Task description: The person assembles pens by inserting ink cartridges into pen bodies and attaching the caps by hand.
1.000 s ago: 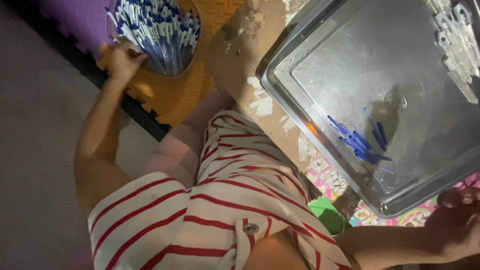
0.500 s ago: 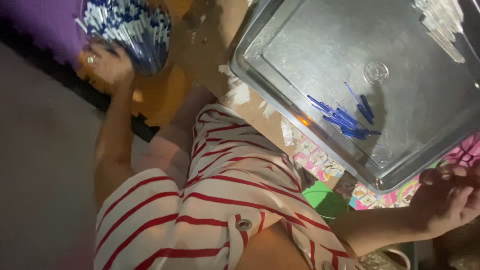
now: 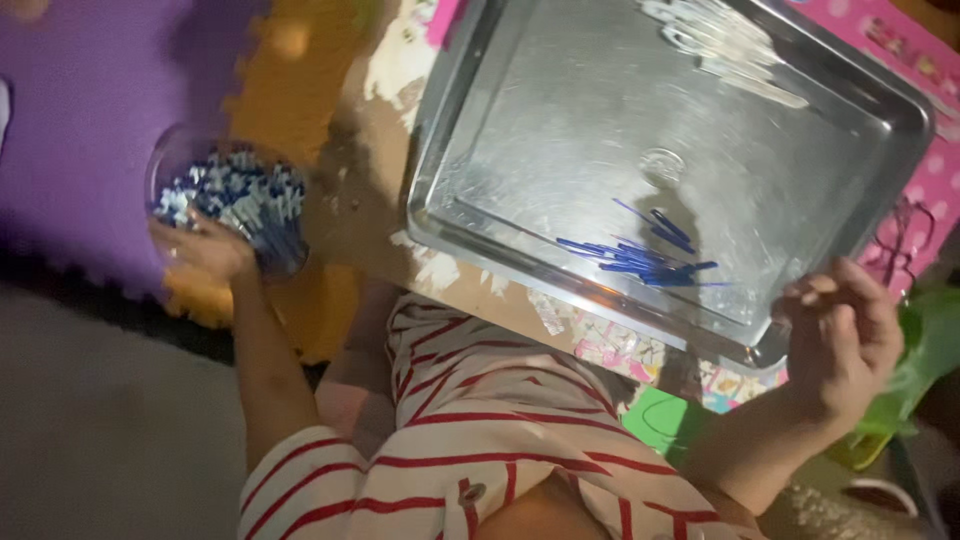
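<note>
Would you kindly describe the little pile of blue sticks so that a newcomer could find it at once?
Start at the large rectangular metal tray. Near its lower edge lies the small pile of thin dark blue sticks. Unlike the pale sticks at the tray's top, these are dark blue.

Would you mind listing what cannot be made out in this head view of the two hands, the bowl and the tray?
- Left hand: fingers dip among the blue-and-white pieces in the bowl; blur hides any grip.
- Right hand near the metal tray corner: curled fingers hide what it may hold.
- Blue sticks and pale pieces: too small and blurred to identify.
</note>
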